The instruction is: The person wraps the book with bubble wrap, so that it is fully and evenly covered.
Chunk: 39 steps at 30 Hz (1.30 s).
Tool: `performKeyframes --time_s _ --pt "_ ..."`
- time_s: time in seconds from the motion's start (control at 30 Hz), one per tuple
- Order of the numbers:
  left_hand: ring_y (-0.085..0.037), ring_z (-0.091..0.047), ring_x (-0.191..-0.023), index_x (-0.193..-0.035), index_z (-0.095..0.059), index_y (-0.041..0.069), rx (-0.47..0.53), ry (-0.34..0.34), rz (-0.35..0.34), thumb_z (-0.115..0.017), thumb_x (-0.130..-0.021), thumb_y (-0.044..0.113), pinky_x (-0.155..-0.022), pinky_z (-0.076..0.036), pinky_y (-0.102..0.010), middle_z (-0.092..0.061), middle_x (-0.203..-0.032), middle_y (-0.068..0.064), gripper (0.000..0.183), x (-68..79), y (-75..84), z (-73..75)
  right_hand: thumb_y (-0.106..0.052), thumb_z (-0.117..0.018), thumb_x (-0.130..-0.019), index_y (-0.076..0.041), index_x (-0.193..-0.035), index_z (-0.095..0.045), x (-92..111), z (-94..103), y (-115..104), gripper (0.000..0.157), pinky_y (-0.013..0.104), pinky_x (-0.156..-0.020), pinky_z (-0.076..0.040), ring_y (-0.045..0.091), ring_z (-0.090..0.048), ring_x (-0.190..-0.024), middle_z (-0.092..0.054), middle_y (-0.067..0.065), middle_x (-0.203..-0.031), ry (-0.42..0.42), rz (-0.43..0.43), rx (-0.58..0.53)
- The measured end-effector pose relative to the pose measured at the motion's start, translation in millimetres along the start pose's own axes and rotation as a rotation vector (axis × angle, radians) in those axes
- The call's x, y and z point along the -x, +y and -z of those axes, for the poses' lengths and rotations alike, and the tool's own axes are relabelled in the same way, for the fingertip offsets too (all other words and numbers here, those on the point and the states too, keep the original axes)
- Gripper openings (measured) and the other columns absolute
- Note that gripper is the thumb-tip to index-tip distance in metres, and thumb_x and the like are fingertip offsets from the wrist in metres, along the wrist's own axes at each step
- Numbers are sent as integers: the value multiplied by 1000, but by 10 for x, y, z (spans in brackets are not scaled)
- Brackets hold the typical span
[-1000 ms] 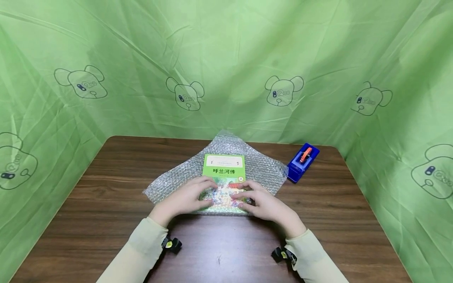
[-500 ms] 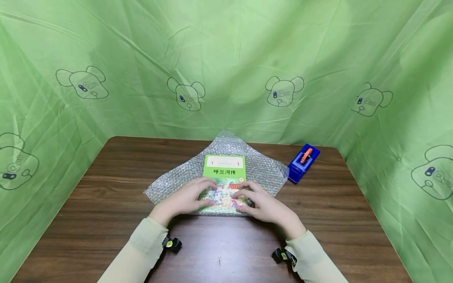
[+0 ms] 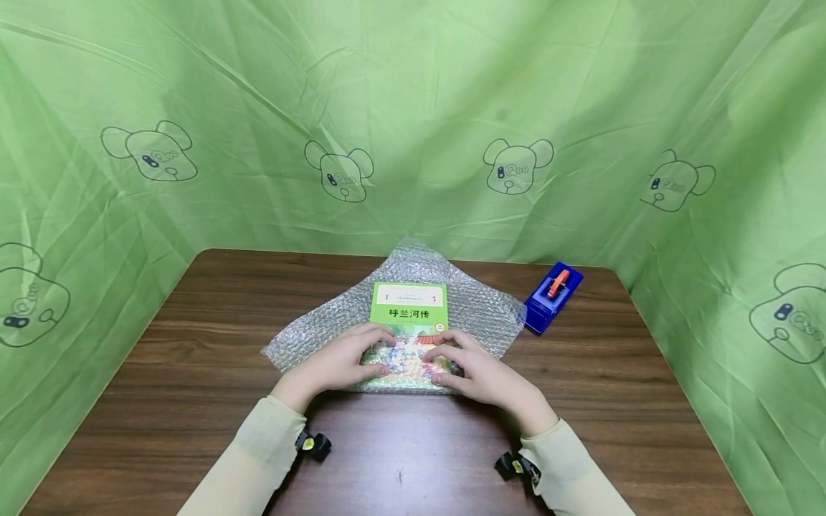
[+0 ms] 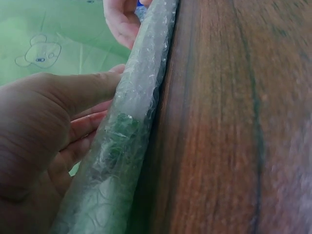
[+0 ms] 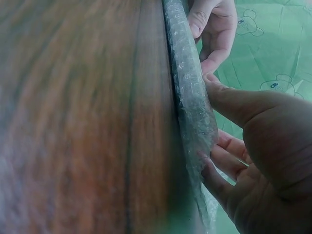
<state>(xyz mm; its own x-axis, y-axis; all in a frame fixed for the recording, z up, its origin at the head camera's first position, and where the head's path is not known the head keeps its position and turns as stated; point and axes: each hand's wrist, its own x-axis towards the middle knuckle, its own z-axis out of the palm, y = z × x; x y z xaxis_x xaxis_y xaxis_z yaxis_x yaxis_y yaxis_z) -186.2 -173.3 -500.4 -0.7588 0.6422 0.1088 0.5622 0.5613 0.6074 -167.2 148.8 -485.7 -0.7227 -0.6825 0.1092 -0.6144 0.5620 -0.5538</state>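
A green-covered book [image 3: 409, 307] lies on a spread of bubble wrap [image 3: 323, 326], with a corner of the wrap pointing away at the back. The near edge of the wrap is folded up over the book's lower part. My left hand [image 3: 338, 358] rests on that fold at the left, fingers loosely bent. My right hand [image 3: 480, 369] rests on the fold's right side, fingertips and thumb on the wrap. In the left wrist view the left thumb touches the rounded folded edge. The right wrist view shows the right thumb and fingers against the same bubble-wrapped edge.
A blue tape dispenser [image 3: 542, 312] with an orange part stands at the right, touching or close to the wrap's right corner. The brown wooden table [image 3: 213, 301] is bordered by a green cloth [image 3: 413, 107] at the back and sides.
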Motion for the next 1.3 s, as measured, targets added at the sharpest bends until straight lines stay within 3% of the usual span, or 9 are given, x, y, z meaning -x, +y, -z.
performKeyframes --time_s 0.37,0.57,0.67,0.77,0.87,1.0,1.13,1.3 --pt "-30 -53 -147 -139 -69 18 48 -17 -6 -83 -99 37 -124 -40 -59 -62 -153 -1 46 -11 -107 -11 -29 -82 -100 -21 -132 -76 3 -25 69 33 59 -116 -47 31 -53 -138 -58 10 -147 18 4 -34" --pt "-27 -61 -136 -139 -70 14 6 -45 -20 -80 -101 31 -117 -49 -54 -68 -144 -2 43 -108 -82 112 -28 -82 -101 -21 -130 -77 12 -34 59 31 61 -116 -46 31 -53 -138 -59 11 -147 13 -13 -40" --pt "-29 -67 -126 -137 -70 8 4 15 -21 -78 -102 24 -111 -54 -54 -72 -135 -6 38 -231 -92 251 -29 -82 -101 -22 -131 -77 6 -43 50 31 61 -117 -45 32 -52 -139 -58 11 -147 8 -16 -41" --pt "-28 -68 -120 -132 -72 9 65 130 21 -75 -104 18 -106 -57 -52 -73 -129 -7 30 -391 -153 398 -29 -82 -100 -21 -130 -77 0 -44 43 31 62 -116 -45 32 -52 -139 -58 12 -147 15 -11 -39" --pt "-24 -69 -116 -128 -72 12 167 257 87 -72 -105 16 -100 -58 -48 -74 -125 -6 23 -536 -283 505 -28 -82 -100 -21 -130 -77 -5 -51 38 31 62 -116 -46 33 -52 -139 -58 12 -147 17 -9 -39" --pt "-23 -69 -109 -131 -69 11 278 377 184 -66 -109 17 -94 -57 -44 -74 -124 -9 23 -691 -483 579 -28 -81 -101 -22 -131 -76 -10 -50 24 31 62 -116 -46 33 -53 -139 -58 11 -147 10 -15 -36" --pt "-28 -70 -110 -136 -66 5 321 424 257 -63 -111 20 -92 -57 -47 -72 -128 -15 29 -820 -629 604 -27 -81 -101 -22 -132 -76 -8 -27 9 32 62 -118 -44 34 -51 -141 -57 11 -148 1 -27 -49" --pt "-31 -69 -115 -140 -63 1 325 395 297 -61 -111 20 -97 -57 -49 -70 -133 -18 35 -943 -771 556 -28 -81 -101 -22 -133 -76 1 -16 12 33 63 -120 -42 34 -49 -143 -56 12 -150 -10 -37 -51"
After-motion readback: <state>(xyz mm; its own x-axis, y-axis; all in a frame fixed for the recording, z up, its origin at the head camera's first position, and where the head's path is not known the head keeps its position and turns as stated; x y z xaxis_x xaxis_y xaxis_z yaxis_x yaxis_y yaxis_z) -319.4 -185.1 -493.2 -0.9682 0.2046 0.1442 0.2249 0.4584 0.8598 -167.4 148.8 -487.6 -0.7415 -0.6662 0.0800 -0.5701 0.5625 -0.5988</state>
